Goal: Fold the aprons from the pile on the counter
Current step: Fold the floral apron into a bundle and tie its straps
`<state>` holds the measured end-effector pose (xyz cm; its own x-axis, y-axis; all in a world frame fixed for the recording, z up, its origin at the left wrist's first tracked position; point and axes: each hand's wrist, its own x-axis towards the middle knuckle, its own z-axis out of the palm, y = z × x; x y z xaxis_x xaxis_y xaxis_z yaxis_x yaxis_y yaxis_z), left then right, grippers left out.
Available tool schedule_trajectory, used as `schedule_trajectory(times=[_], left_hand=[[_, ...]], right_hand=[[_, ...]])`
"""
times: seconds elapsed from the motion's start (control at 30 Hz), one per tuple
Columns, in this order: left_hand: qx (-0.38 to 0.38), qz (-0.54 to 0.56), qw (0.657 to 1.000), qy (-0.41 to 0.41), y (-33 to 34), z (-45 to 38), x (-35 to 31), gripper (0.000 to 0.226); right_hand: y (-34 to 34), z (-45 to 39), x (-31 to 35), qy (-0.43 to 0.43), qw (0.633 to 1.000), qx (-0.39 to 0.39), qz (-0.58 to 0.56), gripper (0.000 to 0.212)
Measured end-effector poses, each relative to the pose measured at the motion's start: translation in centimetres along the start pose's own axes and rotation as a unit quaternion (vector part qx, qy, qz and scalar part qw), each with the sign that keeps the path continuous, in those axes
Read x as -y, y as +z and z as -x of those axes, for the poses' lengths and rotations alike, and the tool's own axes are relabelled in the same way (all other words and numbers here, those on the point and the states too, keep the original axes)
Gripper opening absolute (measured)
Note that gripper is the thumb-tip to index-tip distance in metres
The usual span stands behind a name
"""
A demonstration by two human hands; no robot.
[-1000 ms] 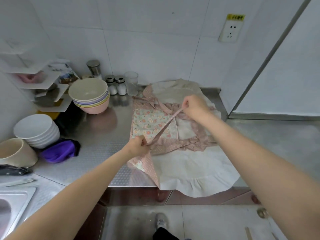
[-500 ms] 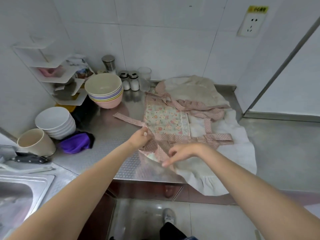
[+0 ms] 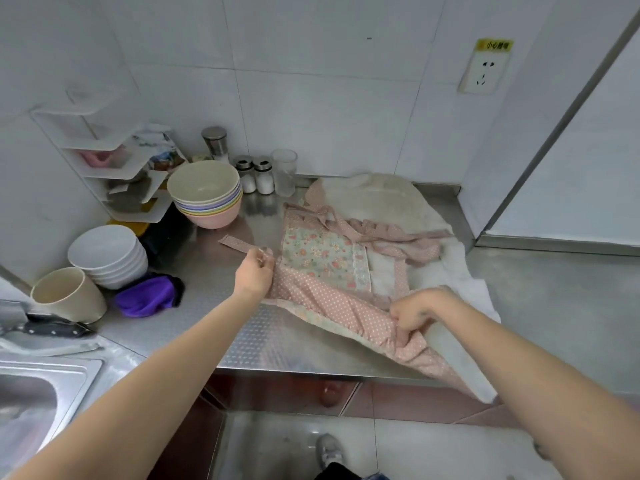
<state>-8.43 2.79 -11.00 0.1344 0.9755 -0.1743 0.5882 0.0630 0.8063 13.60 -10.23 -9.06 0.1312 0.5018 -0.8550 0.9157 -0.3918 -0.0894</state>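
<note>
A pink polka-dot apron point(image 3: 332, 299) with a floral bib panel point(image 3: 320, 254) lies on the steel counter point(image 3: 214, 306), on top of a white apron point(image 3: 388, 199). My left hand point(image 3: 254, 273) pinches the pink apron's left edge where a strap point(image 3: 239, 244) runs off to the left. My right hand point(image 3: 417, 311) grips a bunch of the dotted skirt near the counter's front edge. The skirt's lower end point(image 3: 440, 365) hangs over that edge.
Stacked coloured bowls point(image 3: 207, 195), white bowls point(image 3: 110, 254), a beige cup point(image 3: 67, 296) and a purple cloth point(image 3: 147, 295) stand left of the aprons. Shakers point(image 3: 256, 174) and a glass point(image 3: 284, 172) line the back wall. A knife point(image 3: 52, 329) and sink point(image 3: 38, 400) are at left.
My right hand has moved right and closed on the dotted skirt, drawing it toward the counter's front right. My left hand stays on the apron's left edge by the strap.
</note>
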Motion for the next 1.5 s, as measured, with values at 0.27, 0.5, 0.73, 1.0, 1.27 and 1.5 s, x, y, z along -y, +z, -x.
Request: schedule_trajectory(times=[0.27,0.5,0.73,1.0,1.27,1.5], left_hand=[[0.029,0.061,0.997,0.023,0.4,-3.9,-0.4,0.015],[0.114,0.003,0.987,-0.114,1.8,-5.6,1.0,0.041],[0.264,-0.232,0.923,-0.156,1.6,-5.7,4.2,0.044],[0.353,-0.238,0.879,-0.214,1.9,-5.4,5.2,0.039],[0.235,-0.409,0.848,0.241,5.0,-4.5,1.5,0.048],[0.312,-0.568,0.748,0.142,9.4,-4.3,3.4,0.083]], right_hand=[[-5.9,-2.1,-0.6,0.006,0.983,-0.186,0.002,0.037],[-4.5,-7.7,-0.3,0.066,0.948,-0.310,0.018,0.039],[-4.1,-10.7,-0.5,0.061,0.947,-0.311,0.057,0.032],[-4.4,-11.4,-0.2,0.029,0.958,-0.241,0.152,0.029],[-3.7,-11.1,-0.1,0.023,0.949,-0.271,0.161,0.028],[-1.3,-10.5,-1.2,-0.038,0.887,-0.445,0.114,0.046]])
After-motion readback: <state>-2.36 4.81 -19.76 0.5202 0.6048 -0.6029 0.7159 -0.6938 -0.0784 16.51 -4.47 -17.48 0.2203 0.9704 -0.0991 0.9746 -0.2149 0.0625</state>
